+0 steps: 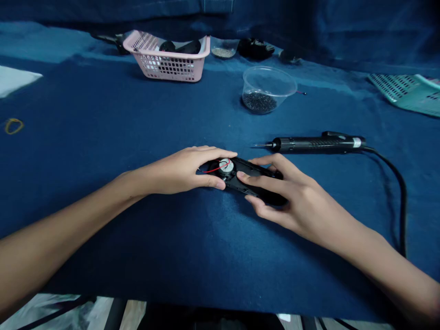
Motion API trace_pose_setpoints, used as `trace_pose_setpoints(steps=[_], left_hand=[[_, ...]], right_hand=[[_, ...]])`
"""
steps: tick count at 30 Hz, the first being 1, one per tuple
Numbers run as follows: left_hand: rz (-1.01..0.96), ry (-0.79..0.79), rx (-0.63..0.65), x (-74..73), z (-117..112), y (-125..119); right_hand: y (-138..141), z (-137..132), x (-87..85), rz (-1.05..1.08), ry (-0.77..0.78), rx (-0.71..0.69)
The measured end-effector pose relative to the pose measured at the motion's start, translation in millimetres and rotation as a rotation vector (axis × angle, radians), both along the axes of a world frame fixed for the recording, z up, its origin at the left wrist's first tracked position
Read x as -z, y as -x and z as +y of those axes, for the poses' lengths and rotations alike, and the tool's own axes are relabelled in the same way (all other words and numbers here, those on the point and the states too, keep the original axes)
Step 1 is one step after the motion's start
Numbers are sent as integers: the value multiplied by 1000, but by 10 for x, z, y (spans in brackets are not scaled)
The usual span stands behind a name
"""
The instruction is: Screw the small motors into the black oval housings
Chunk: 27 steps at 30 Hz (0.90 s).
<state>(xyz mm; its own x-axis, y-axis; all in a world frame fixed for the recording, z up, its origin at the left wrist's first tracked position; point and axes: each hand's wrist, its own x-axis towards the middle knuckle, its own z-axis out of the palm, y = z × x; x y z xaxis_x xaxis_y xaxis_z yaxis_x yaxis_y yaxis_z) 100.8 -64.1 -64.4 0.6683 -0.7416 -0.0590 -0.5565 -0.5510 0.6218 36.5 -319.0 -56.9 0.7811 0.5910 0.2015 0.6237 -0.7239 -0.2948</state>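
A black plastic part (244, 176) lies on the blue cloth in the middle of the table. It carries a small round silver motor (226, 165) with a red wire. My left hand (187, 170) grips its left end, thumb below and fingers over the top. My right hand (279, 190) holds its right end, with the fingers curled around the black body and the index finger pointing toward the motor. Both hands touch the part.
A black electric screwdriver (314, 144) with a cable lies just behind my right hand. A clear cup of small dark screws (267, 89), a pink basket (167, 57) with black parts, a teal basket (409, 91) and a yellow rubber band (13, 125) are around.
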Motion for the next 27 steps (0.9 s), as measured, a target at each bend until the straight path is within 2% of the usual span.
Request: trace_pose_setpoints(steps=[20,23,27], left_hand=[[-107,-14,41,43,-38,-23],[-66,-21,37,8,-27,-39],[107,14,11,-84,12,-55]], right_hand=[[18,16,-8,-19,43,28],[28,21,-11,-14,55,28],[23,5,-31,-5,62,12]])
